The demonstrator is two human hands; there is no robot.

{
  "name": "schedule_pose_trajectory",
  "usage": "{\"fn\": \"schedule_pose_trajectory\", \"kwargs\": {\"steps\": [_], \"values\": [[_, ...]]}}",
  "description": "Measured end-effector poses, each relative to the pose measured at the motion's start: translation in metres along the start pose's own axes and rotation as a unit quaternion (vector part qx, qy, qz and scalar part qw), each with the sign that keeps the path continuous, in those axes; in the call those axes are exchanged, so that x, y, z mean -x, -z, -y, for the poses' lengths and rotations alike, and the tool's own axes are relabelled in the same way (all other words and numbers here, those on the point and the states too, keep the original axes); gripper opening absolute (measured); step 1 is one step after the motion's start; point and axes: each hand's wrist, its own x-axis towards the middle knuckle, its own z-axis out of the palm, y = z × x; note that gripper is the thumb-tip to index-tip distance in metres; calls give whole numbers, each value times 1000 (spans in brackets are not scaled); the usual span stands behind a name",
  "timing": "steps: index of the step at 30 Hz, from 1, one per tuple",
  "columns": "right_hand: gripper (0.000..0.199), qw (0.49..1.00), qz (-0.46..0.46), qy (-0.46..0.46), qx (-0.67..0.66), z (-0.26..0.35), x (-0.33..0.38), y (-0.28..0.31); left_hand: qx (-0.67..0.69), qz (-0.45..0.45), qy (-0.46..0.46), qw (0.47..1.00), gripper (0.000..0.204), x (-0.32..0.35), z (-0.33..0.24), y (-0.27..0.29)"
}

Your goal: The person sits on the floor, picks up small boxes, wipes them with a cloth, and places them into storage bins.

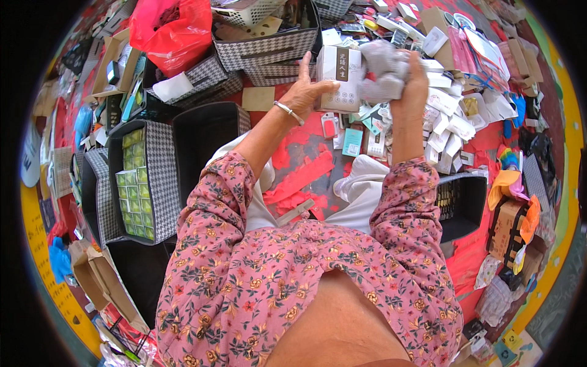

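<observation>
Upper centre of frame: left hand (306,92) grips a white box (340,78) from its left side, fingers spread up along the edge, thumb underneath. Box stands upright, with a dark vertical label strip on its face and small print lower down. Silver bracelet (288,112) on that wrist.

Right hand (413,82), just right of the box, is closed around a crumpled grey wad (383,70), cloth or paper, cannot tell which. Wad touches the box's right edge.

Both are held up over a red floor (306,174) littered with small white packets (449,131).

Left of frame: houndstooth bin (160,183) holding rows of green packets (136,183). Upper left: red bag (174,30).
</observation>
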Motion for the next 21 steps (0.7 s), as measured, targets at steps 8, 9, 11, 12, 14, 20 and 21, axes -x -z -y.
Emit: {"fn": "schedule_pose_trajectory", "kwargs": {"steps": [8, 9, 11, 12, 14, 20, 21], "values": [[50, 713, 288, 300, 564, -30, 31, -29, -71, 78, -45, 993, 100, -9, 8, 12], [53, 701, 292, 304, 575, -31, 29, -28, -73, 86, -50, 992, 100, -11, 9, 13], [47, 690, 265, 324, 591, -34, 23, -24, -76, 103, -53, 990, 99, -12, 12, 14], [45, 708, 253, 312, 582, -34, 20, -22, -88, 120, -31, 988, 99, -10, 11, 16], [41, 734, 183, 293, 585, -25, 18, -19, -140, 120, 4, 983, 99, -2, 3, 8], [22, 803, -94, 228, 542, -12, -20, 37, -82, 129, 23, 988, 102, -1, 7, 7], [18, 848, -126, 163, 489, -8, -22, 41, -83, 128, 23, 988, 102, -2, 6, 6]]}}
